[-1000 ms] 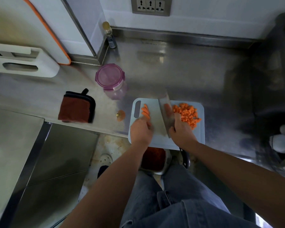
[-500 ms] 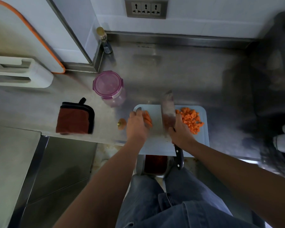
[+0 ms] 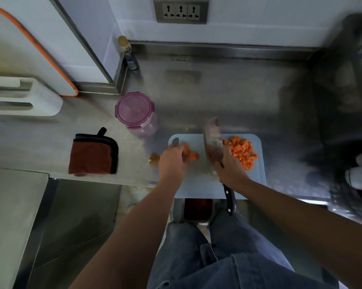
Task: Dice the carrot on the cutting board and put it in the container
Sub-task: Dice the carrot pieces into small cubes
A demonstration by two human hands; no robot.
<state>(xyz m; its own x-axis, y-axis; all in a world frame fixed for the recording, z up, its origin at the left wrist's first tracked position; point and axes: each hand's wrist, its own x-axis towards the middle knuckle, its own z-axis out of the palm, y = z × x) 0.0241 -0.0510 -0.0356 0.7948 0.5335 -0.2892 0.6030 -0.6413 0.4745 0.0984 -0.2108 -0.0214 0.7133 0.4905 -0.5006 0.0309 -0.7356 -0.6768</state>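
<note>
A pale blue cutting board (image 3: 199, 184) lies at the counter's front edge. My left hand (image 3: 172, 161) grips several orange carrot strips (image 3: 191, 154) on the board's left part. My right hand (image 3: 231, 170) holds a cleaver (image 3: 213, 142) by its black handle, the blade standing on the board's middle. A heap of diced carrot (image 3: 241, 152) lies on the board's right part. A clear container with a purple lid (image 3: 134, 110) stands shut behind the board to the left.
A carrot end (image 3: 154, 160) lies on the steel counter (image 3: 217, 97) left of the board. A folded brown cloth (image 3: 93, 155) sits further left. A small bottle (image 3: 128, 53) stands in the back corner. A bin (image 3: 196, 209) is below the counter edge.
My left hand has slid left and turned the carrot strips sideways. The cleaver has stayed on the board's middle, and the view has shifted a little.
</note>
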